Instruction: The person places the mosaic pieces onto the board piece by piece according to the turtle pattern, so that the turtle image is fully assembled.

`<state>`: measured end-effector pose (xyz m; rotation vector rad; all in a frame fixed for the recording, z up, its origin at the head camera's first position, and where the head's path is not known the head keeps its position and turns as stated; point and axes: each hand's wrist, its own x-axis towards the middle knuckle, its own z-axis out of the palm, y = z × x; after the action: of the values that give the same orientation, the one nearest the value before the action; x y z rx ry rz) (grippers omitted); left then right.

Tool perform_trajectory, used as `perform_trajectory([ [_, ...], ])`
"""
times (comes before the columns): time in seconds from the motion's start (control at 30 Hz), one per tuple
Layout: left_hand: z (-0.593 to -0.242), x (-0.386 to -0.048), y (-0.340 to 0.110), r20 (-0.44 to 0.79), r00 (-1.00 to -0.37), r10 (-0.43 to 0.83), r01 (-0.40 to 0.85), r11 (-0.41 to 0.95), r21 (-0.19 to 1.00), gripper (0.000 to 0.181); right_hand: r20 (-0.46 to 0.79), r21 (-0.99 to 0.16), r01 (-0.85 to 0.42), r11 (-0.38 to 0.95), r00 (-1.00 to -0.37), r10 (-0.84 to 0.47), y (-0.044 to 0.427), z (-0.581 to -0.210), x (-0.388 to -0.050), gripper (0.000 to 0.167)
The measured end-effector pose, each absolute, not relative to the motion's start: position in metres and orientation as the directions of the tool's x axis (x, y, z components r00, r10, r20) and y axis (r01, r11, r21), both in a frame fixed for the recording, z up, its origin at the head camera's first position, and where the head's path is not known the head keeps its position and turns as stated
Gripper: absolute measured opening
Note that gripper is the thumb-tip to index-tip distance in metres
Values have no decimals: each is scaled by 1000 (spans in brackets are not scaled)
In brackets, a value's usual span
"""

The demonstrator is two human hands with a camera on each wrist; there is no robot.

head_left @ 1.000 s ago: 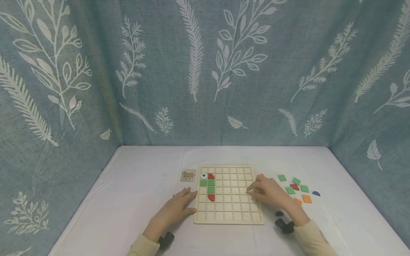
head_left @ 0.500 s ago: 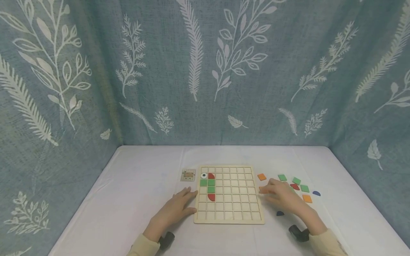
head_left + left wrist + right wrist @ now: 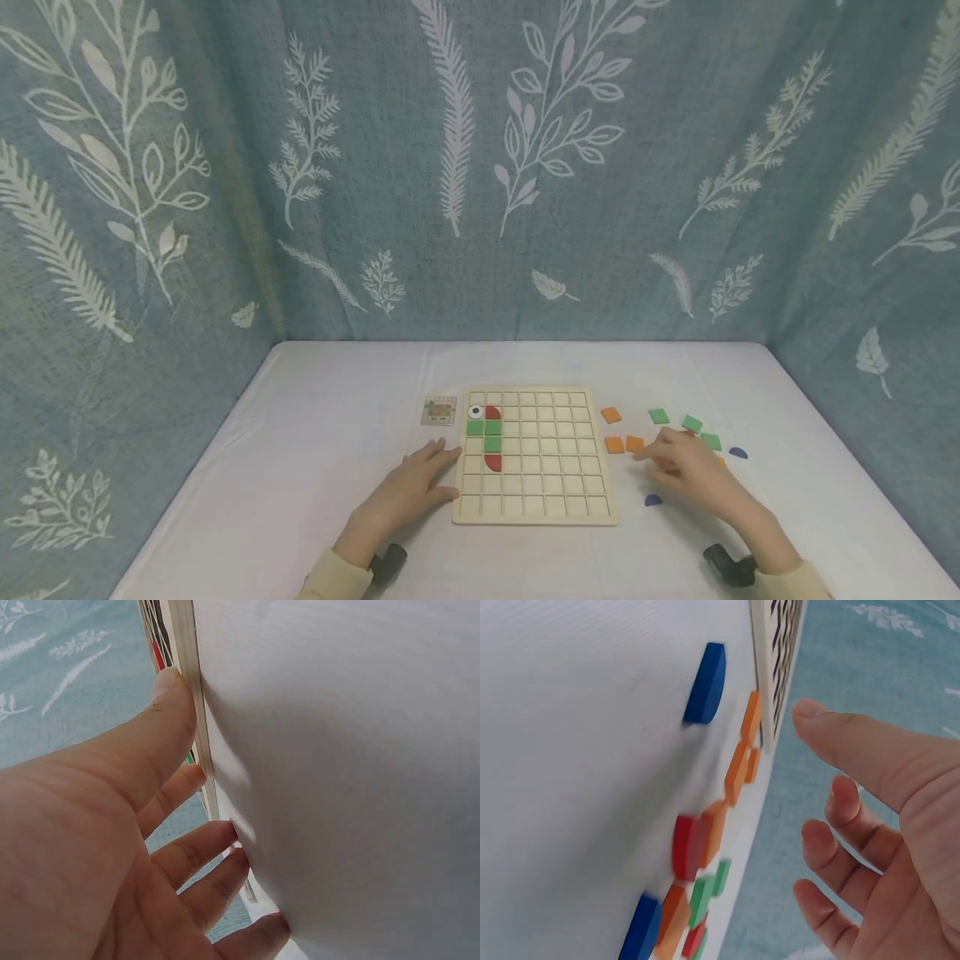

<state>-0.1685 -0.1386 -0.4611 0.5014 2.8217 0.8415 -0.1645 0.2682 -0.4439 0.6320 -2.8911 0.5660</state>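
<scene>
The wooden grid board lies flat on the table. Set in its left columns are a white eye disc, green squares and two red quarter-round tiles. My left hand touches the board's left edge, fingers extended; the left wrist view has the thumb against the board's side. To the right, my right hand is above the loose tiles with its fingers slightly bent and holds nothing. Nearest its fingertips is an orange square. It partly hides a red tile and another orange one.
A small picture card lies at the board's upper left. Around the right hand are green squares, a blue half-round tile, and another blue tile. A patterned curtain rises behind the table.
My right hand has moved right, from the board's right edge to over the loose tiles. Two orange squares beside the board are now uncovered. The left hand stays put.
</scene>
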Motion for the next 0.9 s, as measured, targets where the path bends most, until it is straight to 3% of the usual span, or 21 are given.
perform_trajectory([
  [0.53,-460,-169,-139,-43,-930,365,283,786,549,62,176,-303,-283,910,-955,-238,305,-445,-144,25],
  [0.9,-463,-170,-140,-53,-929,367,281,790,545,63,186,-251,-291,923,-950,-249,307,-453,-144,28],
])
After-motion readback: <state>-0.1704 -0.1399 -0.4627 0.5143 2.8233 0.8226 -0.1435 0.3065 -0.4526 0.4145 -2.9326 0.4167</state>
